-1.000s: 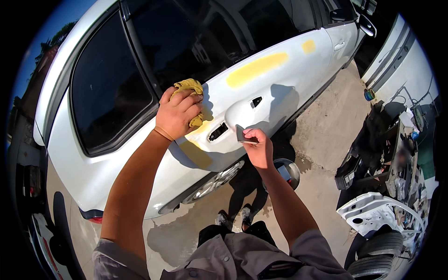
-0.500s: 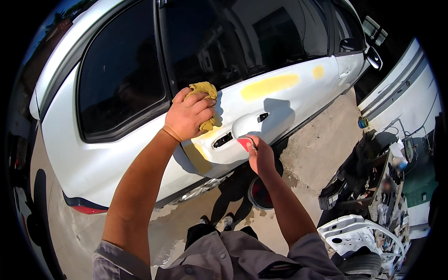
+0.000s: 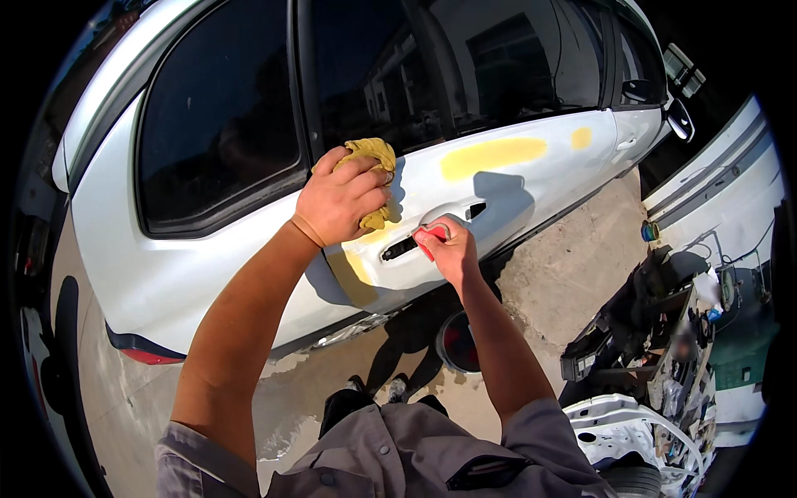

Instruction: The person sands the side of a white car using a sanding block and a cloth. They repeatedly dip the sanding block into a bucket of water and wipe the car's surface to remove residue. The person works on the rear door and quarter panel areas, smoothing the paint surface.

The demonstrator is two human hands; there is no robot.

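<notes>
My left hand (image 3: 344, 201) is closed on a bunched yellow cloth (image 3: 378, 153), held against the white car's rear door (image 3: 573, 178) just under the window. My right hand (image 3: 453, 249) pinches a small red pad (image 3: 427, 242) at the door handle recess, its edge by the dark handle opening (image 3: 400, 249). Smooth yellow patches mark the door: one long patch (image 3: 494, 156) under the window, a small spot (image 3: 580, 138) toward the front, and another patch (image 3: 353, 278) below my left hand. Part of that last area is hidden by the hand and cloth.
A dark bucket (image 3: 459, 342) stands on the concrete by my feet. At the right lie a cluttered box of parts (image 3: 664, 332), a loose white car door frame (image 3: 618, 419) and a tire (image 3: 631, 477). Another white vehicle (image 3: 714, 178) is at far right.
My right hand has turned and shifted slightly up, bringing the red pad over the front end of the handle opening. The left hand and cloth stay near the same spot on the door.
</notes>
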